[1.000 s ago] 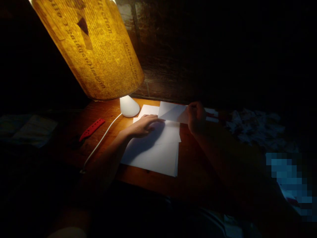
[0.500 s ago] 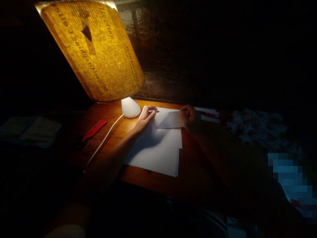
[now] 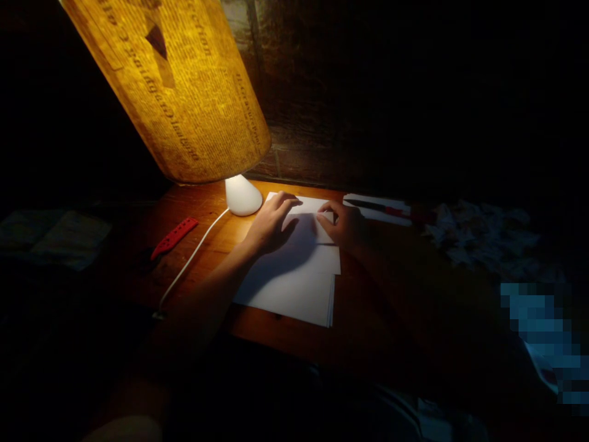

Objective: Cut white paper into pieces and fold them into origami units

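Note:
A stack of white paper sheets [image 3: 288,298] lies on the wooden table under the lamp. On its upper part is a smaller piece of white paper [image 3: 304,230], its lower edge showing near my right hand. My left hand [image 3: 275,221] hovers over or rests on the left side of the paper, fingers stretched and thumb apart. At the right edge is my right hand [image 3: 343,226], its fingers curved with a gap between thumb and forefinger and nothing visible between them. Shadow from my hands covers much of the paper.
A lamp with a newsprint shade [image 3: 184,104], white base [image 3: 242,196] and white cord [image 3: 193,255] stands at left. Nearby lies a red perforated handle [image 3: 175,237]. At right are white strips [image 3: 391,218], a long black-and-red tool [image 3: 375,206] and crumpled paper scraps [image 3: 483,230].
The small paper, held up in my right hand before, now lies on the stack. My right hand has opened its pinch and shifted left; my left hand has turned palm down.

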Available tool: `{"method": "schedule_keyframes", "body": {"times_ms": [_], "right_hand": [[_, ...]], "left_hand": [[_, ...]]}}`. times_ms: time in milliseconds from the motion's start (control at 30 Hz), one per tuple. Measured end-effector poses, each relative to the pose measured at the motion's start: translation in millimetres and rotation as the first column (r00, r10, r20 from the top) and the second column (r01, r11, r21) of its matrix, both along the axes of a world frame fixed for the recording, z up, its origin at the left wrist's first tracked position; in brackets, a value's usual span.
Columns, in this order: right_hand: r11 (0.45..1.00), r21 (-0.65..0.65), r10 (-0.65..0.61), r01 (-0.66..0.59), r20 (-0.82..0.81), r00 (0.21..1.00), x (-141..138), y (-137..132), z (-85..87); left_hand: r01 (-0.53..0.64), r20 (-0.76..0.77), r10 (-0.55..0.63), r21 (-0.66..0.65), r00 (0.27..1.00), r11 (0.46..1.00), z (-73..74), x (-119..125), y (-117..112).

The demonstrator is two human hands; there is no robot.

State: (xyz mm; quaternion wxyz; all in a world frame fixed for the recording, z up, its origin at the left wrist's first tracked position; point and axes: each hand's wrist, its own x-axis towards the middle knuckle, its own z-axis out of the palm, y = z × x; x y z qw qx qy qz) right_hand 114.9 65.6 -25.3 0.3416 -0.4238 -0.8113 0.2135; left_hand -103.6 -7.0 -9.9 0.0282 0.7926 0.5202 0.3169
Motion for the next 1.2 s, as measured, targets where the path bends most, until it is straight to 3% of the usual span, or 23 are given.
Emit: {"method": "schedule_keyframes", "body": {"times_ms": [167,367,500,700,933,1100,1200], "right_hand": [[0.991,0.058,0.116,-0.118,0.048,0.992,-1.7,-4.1,-1.4],[0.985,0.108,0.119,-0.137,0.161,0.980,-2.3,-3.6,-6.6],[0.976,0.169,0.092,-0.135,0.240,0.966,-2.7,-5.5,-4.8],[0.967,0.224,0.044,-0.119,0.314,0.949,-4.4,-11.4,1.5],[0.923,0.332,0.043,-0.194,0.411,0.911,-2.9,-35.9,8.8],[0.886,0.242,0.266,-0.395,0.432,0.862,1.8,-44.0,-9.5],[0.878,0.188,0.336,-0.440,0.412,0.847,1.8,-44.5,-17.9]], "left_hand": [[0.002,-0.012,-0.002,0.021,1.000,1.000,2.5,-4.8,1.2],[0.000,-0.063,-0.005,-0.081,0.998,0.997,14.1,-0.8,-14.0],[-0.037,-0.201,0.002,-0.171,0.980,0.985,0.0,10.7,-36.5],[-0.080,-0.210,0.031,-0.230,0.977,0.970,-27.4,14.3,-49.0],[-0.123,-0.298,0.035,-0.279,0.954,0.952,-22.2,18.0,-47.2],[-0.097,-0.325,0.004,-0.272,0.946,0.957,-19.1,17.9,-48.9],[-0.049,-0.291,-0.030,-0.261,0.956,0.964,-19.2,16.6,-48.4]]}}
